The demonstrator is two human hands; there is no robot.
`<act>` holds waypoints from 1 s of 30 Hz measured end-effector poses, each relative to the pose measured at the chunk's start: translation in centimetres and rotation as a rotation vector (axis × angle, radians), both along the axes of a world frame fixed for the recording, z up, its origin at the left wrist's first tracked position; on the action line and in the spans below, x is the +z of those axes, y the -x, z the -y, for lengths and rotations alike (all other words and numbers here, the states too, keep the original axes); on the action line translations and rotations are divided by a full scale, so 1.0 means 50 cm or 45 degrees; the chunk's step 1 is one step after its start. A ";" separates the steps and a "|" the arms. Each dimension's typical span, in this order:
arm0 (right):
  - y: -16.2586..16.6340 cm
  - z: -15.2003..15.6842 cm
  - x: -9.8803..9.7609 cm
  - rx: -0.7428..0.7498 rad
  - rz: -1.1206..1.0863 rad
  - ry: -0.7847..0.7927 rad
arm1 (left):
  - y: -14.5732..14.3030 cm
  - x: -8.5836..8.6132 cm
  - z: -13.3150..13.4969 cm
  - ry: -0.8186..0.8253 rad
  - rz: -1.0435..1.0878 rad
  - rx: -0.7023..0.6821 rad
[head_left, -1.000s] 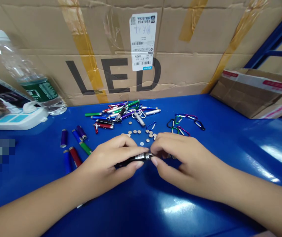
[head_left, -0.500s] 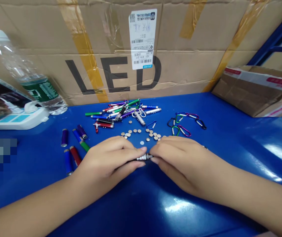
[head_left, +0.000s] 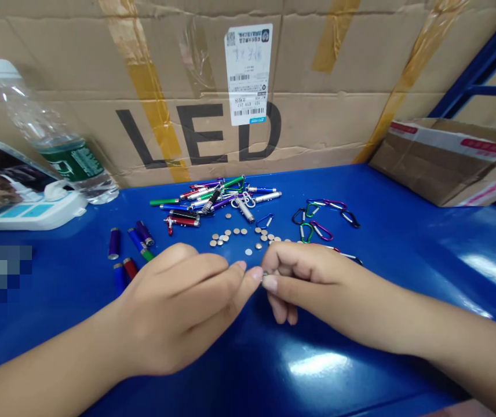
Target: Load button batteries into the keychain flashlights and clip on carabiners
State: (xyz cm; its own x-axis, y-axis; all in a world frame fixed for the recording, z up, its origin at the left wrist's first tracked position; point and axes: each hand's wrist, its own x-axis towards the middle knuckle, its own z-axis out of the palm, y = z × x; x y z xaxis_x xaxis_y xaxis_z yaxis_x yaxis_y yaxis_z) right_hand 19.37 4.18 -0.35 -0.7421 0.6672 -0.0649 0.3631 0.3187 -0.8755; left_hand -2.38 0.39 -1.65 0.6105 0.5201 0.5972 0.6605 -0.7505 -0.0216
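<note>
My left hand [head_left: 182, 301] and my right hand [head_left: 304, 278] meet fingertip to fingertip low over the blue table [head_left: 404, 272]. Both are closed around a small black and silver keychain flashlight, of which only a silver tip [head_left: 265, 274] shows between the fingers. Just beyond my hands lie several small round button batteries [head_left: 239, 234]. A pile of coloured keychain flashlights [head_left: 217, 197] sits further back. Several coloured carabiner clips [head_left: 321, 220] lie to the right of the pile. Loose flashlight barrels [head_left: 132, 246] in purple, blue, red and green lie left of my left hand.
A large cardboard box marked LED [head_left: 200, 133] stands across the back. A smaller cardboard box [head_left: 448, 162] sits at the right. At the left are a clear plastic bottle [head_left: 52, 133] and a flat white-edged pack [head_left: 17, 191].
My hands have lifted and closed more tightly over the flashlight. Its black body, visible before, is now hidden by my left fingers.
</note>
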 end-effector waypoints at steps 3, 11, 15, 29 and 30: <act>-0.004 -0.013 -0.002 0.046 0.199 -0.439 | -0.003 0.000 -0.016 0.135 0.039 -0.014; -0.015 -0.022 -0.026 0.169 0.233 -1.543 | -0.013 -0.009 -0.023 0.465 0.286 -0.038; -0.011 -0.010 -0.031 0.133 0.207 -1.546 | -0.014 -0.012 -0.014 0.393 0.311 -0.025; 0.013 0.007 0.000 -0.048 0.049 -0.034 | -0.005 0.006 -0.005 0.062 0.008 -0.014; 0.012 0.007 0.001 -0.031 0.052 0.008 | -0.005 0.007 -0.006 0.075 0.014 -0.017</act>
